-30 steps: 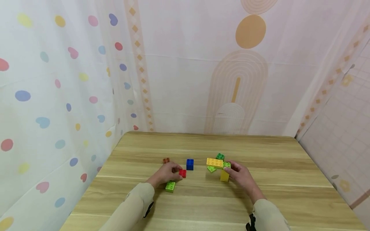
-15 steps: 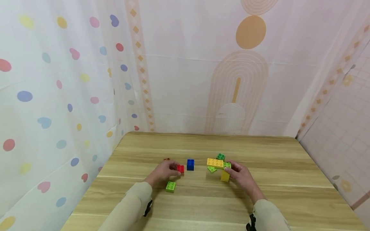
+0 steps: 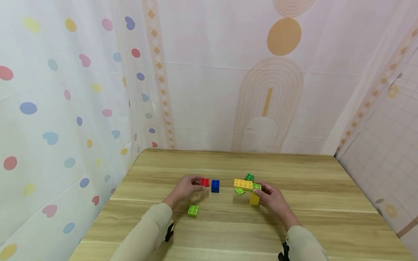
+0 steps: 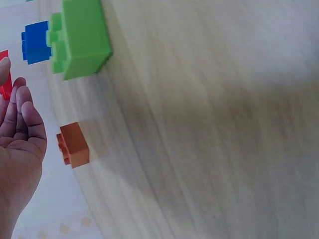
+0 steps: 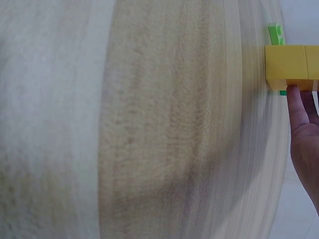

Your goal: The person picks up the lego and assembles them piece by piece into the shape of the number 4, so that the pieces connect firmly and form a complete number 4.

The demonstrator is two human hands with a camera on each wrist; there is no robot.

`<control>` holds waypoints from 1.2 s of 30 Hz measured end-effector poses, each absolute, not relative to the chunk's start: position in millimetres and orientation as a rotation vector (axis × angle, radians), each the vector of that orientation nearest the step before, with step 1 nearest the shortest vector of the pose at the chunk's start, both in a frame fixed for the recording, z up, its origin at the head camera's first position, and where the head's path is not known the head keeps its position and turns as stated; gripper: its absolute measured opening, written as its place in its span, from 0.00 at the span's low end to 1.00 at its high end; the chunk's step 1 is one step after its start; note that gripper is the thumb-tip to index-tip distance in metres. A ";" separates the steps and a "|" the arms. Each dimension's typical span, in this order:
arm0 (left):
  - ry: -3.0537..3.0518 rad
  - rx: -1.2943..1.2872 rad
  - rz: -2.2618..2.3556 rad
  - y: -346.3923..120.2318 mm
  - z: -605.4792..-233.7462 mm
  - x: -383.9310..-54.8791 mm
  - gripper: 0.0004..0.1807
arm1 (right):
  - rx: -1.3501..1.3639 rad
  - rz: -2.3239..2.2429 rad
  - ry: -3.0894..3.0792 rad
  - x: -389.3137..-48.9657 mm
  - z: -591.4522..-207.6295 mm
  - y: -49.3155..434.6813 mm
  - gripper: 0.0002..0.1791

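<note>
My left hand (image 3: 185, 188) pinches a red toy building brick (image 3: 205, 182) between thumb and fingers, just left of a blue brick (image 3: 215, 186). In the left wrist view that red brick (image 4: 6, 84) is cut off by the frame edge. On the other side, my right hand (image 3: 273, 201) grips a stack of bricks: yellow bricks (image 3: 254, 199) below, a lime green brick (image 3: 257, 186) and a long orange-yellow brick (image 3: 243, 184) jutting left at the top. From the right wrist, fingers rest against the side of the yellow bricks (image 5: 286, 62).
A lime brick (image 3: 193, 210) lies nearer the front left. A brown brick (image 4: 75, 144) stands on the wooden table (image 3: 215, 235), hidden by my left hand in the head view. Behind the stack are a dark green brick (image 3: 249, 177) and another lime piece (image 3: 240, 191).
My left hand has taken up the red brick and carried it away from me, to beside the blue brick, covering the brown one. The right hand and its stack stay in place.
</note>
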State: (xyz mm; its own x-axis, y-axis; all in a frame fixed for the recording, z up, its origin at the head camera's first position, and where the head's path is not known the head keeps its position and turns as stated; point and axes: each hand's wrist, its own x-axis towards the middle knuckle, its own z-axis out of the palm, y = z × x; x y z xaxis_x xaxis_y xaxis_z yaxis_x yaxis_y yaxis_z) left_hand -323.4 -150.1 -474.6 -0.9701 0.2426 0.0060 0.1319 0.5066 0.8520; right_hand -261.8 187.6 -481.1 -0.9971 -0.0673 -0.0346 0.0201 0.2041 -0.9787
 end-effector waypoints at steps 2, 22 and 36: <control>2.623 0.338 1.488 -147.9 -472.2 -323.1 0.20 | -0.051 -1.937 2.385 -261.2 -480.8 187.9 0.24; 2.455 0.370 1.644 -107.9 -464.3 -318.6 0.24 | -0.048 -1.947 2.370 -261.3 -481.6 188.5 0.24; 2.330 0.444 1.719 -85.4 -473.0 -314.9 0.24 | -0.054 -1.949 2.360 -262.7 -482.2 188.9 0.25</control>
